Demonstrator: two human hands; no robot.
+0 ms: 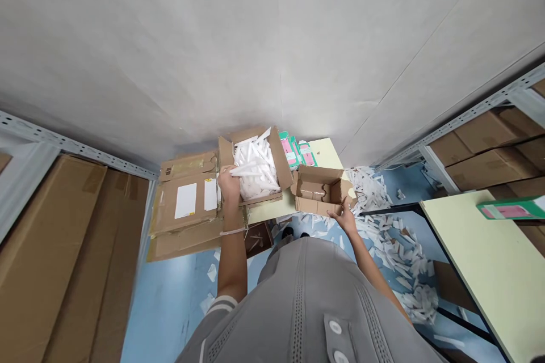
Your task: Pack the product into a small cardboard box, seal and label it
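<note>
My left hand [229, 182] is closed at the left side of a full cardboard box [281, 167]. Its fingers pinch one end of a slender white packet [246, 171], which lies across a heap of similar white packets [259, 153] inside. On the right, my right hand [344, 215] grips the near right corner of a smaller open cardboard box [314, 206], thumb and fingers on its wall. This smaller box shows a cardboard insert with cut-outs inside and stands tilted at the front of the pale table [327, 153].
Green and pink boxes [293, 150] stand behind the smaller box. Stacked flat cartons [166, 204] are at left. White scraps [395, 249] litter the blue floor. Shelving with cartons [489, 159] is at right, near another pale table [481, 249]. A wall [272, 39] closes the back.
</note>
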